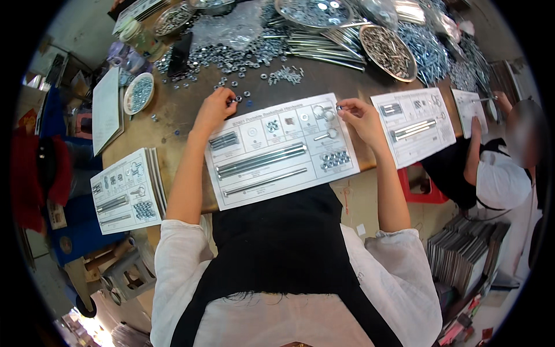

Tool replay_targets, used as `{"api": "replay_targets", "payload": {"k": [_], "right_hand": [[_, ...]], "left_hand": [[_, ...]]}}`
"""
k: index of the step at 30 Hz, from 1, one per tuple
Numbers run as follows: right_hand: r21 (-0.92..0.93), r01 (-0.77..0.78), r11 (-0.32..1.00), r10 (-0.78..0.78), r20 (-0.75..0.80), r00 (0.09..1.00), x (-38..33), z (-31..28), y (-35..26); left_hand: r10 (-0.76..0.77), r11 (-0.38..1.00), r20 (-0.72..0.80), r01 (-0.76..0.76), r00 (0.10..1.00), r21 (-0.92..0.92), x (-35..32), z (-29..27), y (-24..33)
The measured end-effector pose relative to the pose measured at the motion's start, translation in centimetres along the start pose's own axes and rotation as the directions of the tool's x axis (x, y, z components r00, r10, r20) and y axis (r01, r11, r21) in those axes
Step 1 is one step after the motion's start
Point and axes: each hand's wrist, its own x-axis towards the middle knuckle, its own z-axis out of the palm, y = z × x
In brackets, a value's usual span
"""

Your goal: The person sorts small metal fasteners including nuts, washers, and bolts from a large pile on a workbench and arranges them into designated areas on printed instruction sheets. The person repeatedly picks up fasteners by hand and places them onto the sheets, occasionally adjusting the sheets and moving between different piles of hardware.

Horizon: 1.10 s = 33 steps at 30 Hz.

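Observation:
A white printed hardware card (260, 194) lies before me at the table's near edge, with bolts, long rods, washers, nuts and ring pins on its panels. Beyond its far left corner, the fingers of my left hand (217, 109) pinch a small metal nut (238, 99). A few loose nuts (247, 93) lie next to those fingertips. Past the card's far right corner is my right hand (363, 118), thumb and fingers closed on another small nut (340, 108).
Piles of nuts (231, 61), long rods (324, 49) and screws (425, 52) cover the table's far side. A bowl of small parts (151, 87) stands left. Filled cards (151, 151) are stacked at left; another card (404, 144) lies right, near a co-worker (503, 179).

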Motion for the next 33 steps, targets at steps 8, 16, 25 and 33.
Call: {"api": "replay_targets", "payload": {"k": [8,16,25,33], "right_hand": [[-0.194,0.02,0.981,-0.017,0.019,1.0,-3.8,-1.8,0.0],[-0.137,0.007,0.99,-0.007,0.0,1.0,-4.5,-2.9,0.7],[-0.024,0.002,1.0,-0.001,0.017,1.0,-4.7,-3.9,2.0],[-0.081,-0.081,0.993,0.083,0.022,0.996,-5.3,-3.8,2.0]], "left_hand": [[-0.087,0.993,-0.091,0.08,0.992,-0.086,1.5,0.9,3.0],[-0.179,0.984,0.009,0.179,0.984,-0.007,0.4,-0.7,1.3],[-0.047,0.999,0.046,0.045,0.998,0.025,0.2,0.7,3.5],[-0.008,0.998,-0.078,0.003,0.997,-0.065,-0.4,0.6,4.4]]}}
